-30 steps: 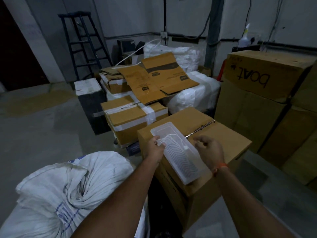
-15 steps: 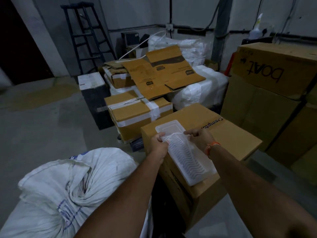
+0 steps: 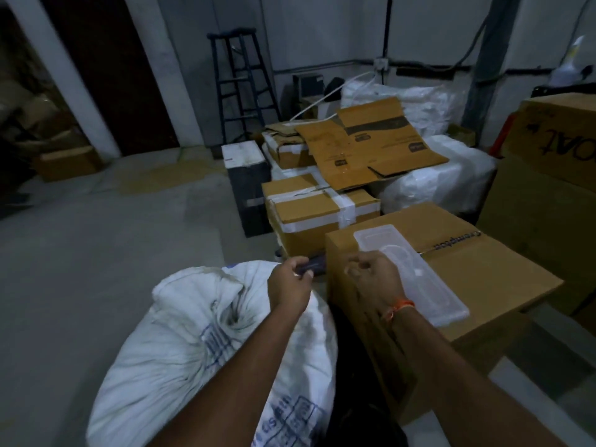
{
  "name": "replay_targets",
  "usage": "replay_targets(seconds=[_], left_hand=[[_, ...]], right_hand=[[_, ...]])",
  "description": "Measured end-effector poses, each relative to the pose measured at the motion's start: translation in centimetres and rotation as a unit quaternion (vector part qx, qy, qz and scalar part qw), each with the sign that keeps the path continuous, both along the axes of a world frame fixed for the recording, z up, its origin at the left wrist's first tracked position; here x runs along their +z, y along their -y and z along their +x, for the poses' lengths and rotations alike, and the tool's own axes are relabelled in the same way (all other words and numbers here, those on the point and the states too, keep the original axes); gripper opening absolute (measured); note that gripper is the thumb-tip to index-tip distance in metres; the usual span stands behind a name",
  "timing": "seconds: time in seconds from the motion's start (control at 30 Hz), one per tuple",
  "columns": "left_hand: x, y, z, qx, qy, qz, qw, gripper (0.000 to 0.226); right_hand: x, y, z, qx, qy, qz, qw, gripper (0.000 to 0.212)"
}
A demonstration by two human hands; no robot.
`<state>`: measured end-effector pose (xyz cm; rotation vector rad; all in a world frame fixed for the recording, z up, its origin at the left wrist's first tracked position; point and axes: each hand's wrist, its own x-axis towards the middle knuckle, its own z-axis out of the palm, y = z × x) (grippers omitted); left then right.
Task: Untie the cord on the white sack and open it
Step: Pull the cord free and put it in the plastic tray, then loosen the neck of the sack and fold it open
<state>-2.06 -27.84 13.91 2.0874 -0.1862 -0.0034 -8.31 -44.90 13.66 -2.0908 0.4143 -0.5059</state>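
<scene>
Head view, dim storeroom: the white sack [image 3: 206, 343] lies bulging on the concrete floor [image 3: 96, 253] at lower left, its gathered neck bunched around the middle of the fabric, and the cord itself I can't pick out in this light. The left hand [image 3: 288, 285] hovers over the sack's upper edge, fingers pinched on something small and dark; what it is, I can't tell. The right hand [image 3: 374, 275] is loosely curled, gripping nothing I can see, hanging just in front of the cardboard box [image 3: 467, 269], beside the clear plastic tray [image 3: 416, 272] that rests on the box top.

Neither hand is on the neck of the sack, so the untying looks not yet begun. The risks from here: with one hand already occupied, picking at a knot gets clumsy, and tugging the wrong strand could cinch it tighter. The gloom makes finding the loose end harder. A swinging right elbow could also knock that tray, which overhangs the box edge, onto the floor
</scene>
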Motion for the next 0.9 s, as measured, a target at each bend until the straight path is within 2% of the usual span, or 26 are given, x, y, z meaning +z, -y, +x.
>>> replay_targets(seconds=[0.07,0.17,0.37,0.63,0.77,0.9], left_hand=[[0.2,-3.3,-0.7,0.030,0.003,-0.005,1.000,0.026],[-0.2,-7.8,-1.2,0.065,0.011,0.012,0.998,0.026],[-1.1,-14.6,-1.4,0.130,0.001,-0.018,0.991,0.021],[-4.9,-20.8,0.6,0.190,-0.020,-0.010,0.982,0.030],[-6.9,-23.1,2.2,0.221,-0.023,-0.032,0.975,0.038],[-8.7,-25.4,3.7,0.241,-0.018,-0.060,0.968,0.033]], right_hand=[[-0.3,-3.3,0.4,0.039,-0.003,0.022,0.999,0.022],[-1.2,-7.7,1.2,0.095,-0.007,0.002,0.995,0.023],[-1.6,-14.6,2.5,0.137,-0.014,-0.009,0.990,0.022],[-4.7,-22.3,5.9,0.198,-0.011,-0.021,0.980,0.016],[-6.9,-25.3,8.8,0.231,0.020,-0.045,0.972,0.017],[-8.9,-27.8,12.4,0.235,0.006,-0.087,0.968,0.027]])
